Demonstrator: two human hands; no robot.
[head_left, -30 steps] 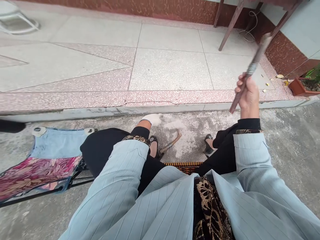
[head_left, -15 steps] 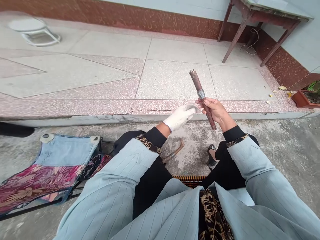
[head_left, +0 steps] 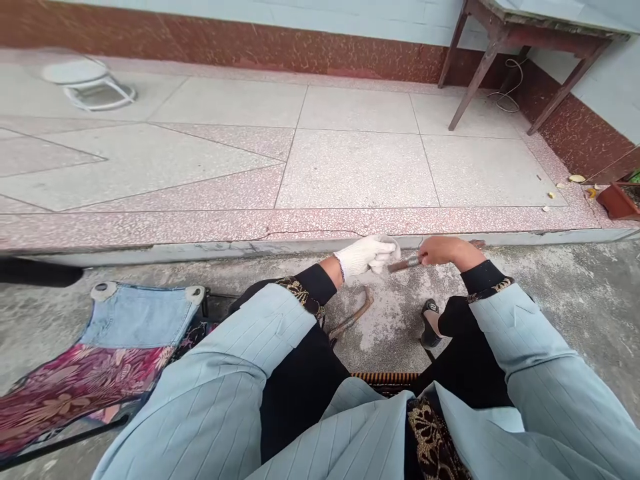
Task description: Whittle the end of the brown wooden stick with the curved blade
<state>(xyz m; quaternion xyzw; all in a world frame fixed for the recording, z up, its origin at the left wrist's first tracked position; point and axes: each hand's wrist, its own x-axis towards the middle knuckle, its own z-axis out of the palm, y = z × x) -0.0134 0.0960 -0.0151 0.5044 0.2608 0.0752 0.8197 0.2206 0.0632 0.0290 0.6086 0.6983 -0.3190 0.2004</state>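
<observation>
My right hand (head_left: 443, 251), bare, is closed around a brown wooden stick (head_left: 399, 267), which lies nearly level in front of me. A band of silvery wire (head_left: 413, 261) is wound on the stick just left of the fingers. Close to the stick's left end, my left hand (head_left: 366, 256) wears a white knit glove. Its fingers are pinched together, and what they hold is too blurred to make out. On the concrete below lies a curved wooden piece (head_left: 357, 313), also with a wrapped part.
A folding chair with denim and floral fabric (head_left: 145, 317) stands at left. The tiled step (head_left: 310, 223) runs across ahead. Farther off are a white stool (head_left: 97, 87), a wooden table (head_left: 500, 40) and a plant pot (head_left: 617, 201). My shoe (head_left: 431, 323) rests on the concrete.
My right hand has lowered the stick and turned it from steeply upright to nearly level, its wired part now toward the left. My gloved hand has moved slightly down.
</observation>
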